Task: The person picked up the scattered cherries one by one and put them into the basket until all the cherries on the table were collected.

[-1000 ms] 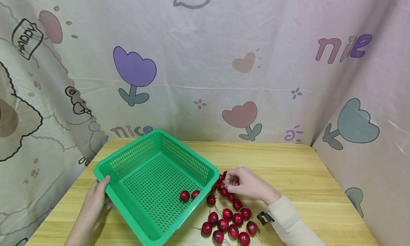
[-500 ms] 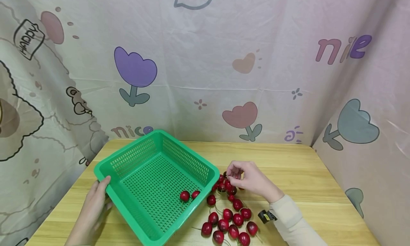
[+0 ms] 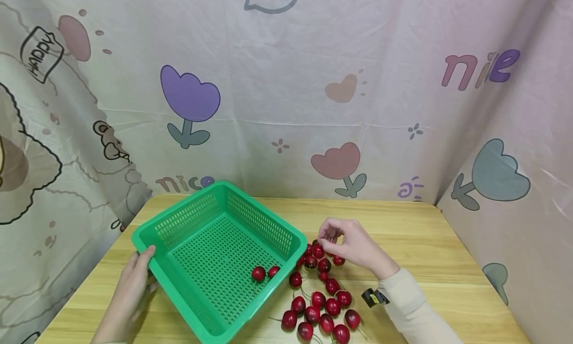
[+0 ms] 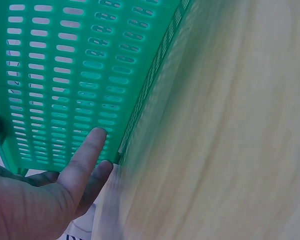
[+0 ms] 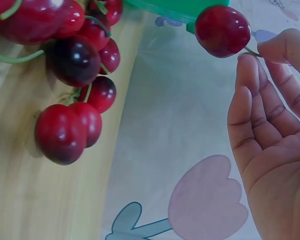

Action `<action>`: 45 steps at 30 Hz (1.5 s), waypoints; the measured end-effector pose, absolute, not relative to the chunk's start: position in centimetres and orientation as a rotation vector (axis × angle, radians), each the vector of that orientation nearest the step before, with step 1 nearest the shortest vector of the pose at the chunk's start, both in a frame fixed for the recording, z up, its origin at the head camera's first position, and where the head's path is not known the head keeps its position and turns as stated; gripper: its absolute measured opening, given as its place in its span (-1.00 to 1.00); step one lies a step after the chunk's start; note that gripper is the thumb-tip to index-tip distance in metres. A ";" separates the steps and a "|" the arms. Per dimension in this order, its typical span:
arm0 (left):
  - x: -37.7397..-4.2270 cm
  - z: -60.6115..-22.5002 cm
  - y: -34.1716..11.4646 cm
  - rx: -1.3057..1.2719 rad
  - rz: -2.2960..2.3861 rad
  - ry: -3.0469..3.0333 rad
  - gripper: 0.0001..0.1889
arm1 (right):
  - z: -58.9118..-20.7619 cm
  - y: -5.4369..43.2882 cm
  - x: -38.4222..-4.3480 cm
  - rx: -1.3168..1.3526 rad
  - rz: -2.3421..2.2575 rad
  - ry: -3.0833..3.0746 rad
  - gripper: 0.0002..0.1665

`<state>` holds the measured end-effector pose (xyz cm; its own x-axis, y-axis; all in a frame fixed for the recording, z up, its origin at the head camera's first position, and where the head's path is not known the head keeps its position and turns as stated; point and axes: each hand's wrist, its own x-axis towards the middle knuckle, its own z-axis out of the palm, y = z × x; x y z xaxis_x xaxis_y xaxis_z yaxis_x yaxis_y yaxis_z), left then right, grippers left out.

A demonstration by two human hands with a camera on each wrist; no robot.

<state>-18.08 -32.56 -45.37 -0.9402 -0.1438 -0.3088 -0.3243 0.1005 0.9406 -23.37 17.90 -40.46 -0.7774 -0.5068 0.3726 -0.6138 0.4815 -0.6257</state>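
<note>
My left hand [image 3: 130, 284] holds the near-left rim of a green plastic basket [image 3: 176, 298], thumb on top of the rim. In the left wrist view its fingers [image 4: 85, 160] lie against the slotted outer wall. Two red cherries [image 3: 258, 274] sit inside the basket near its right side. My right hand [image 3: 353, 242] is over the back of the loose cherries [image 3: 312, 314], to the right of the basket. In the right wrist view, its thumb and fingertips pinch the green stem of a cherry [image 5: 222, 31], which hangs clear of the others.
Loose cherries with stems spread over the wooden table [image 3: 394, 229] from the basket's right corner toward the front. A patterned cloth [image 3: 268, 95] hangs behind the table and along both sides. A small black device [image 3: 375, 298] sits at my right wrist.
My right hand has risen and shifted slightly right from among the back cherries, lifting one by its stem. More of the cherries beneath now show. My left hand and the basket stay in place.
</note>
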 end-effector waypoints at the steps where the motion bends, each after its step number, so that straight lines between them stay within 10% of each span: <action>1: -18.1 -45.4 -32.6 -0.477 1.959 2.227 -0.03 | -40.3 17.9 -23.4 0.980 1.174 -2.581 -0.80; 45: -17.9 -45.8 -32.9 -0.473 1.968 2.254 -0.03 | -38.0 12.0 -24.7 1.179 1.164 -2.463 -0.89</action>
